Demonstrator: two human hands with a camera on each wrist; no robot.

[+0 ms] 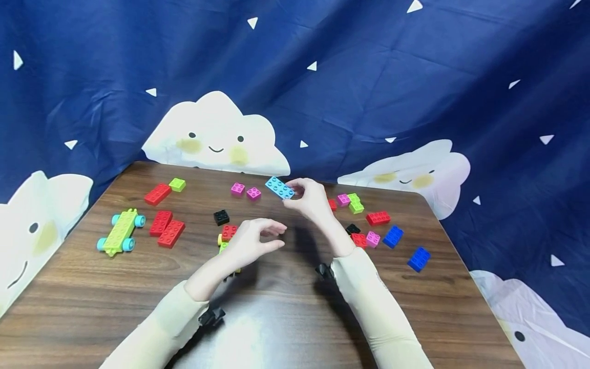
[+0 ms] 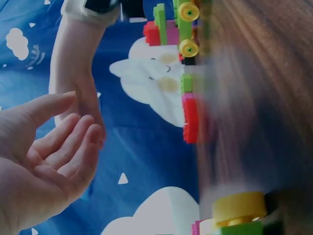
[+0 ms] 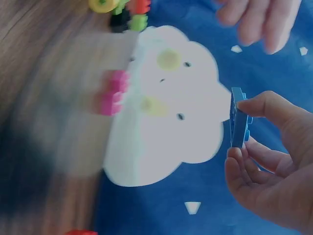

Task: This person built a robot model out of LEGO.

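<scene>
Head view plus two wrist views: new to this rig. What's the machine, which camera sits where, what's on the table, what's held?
There's no machine: these are a person's two bare hands. The head picture comes from a camera worn on the head, looking forward and down. The other two come from a camera on each wrist; they look turned sideways, so the table edge runs up and down.

The right hand pinches a light blue toy brick above the table. The left hand holds nothing; its fingers are relaxed.

On the table are red bricks, pink bricks, dark blue bricks and a green car base with blue wheels.
</scene>
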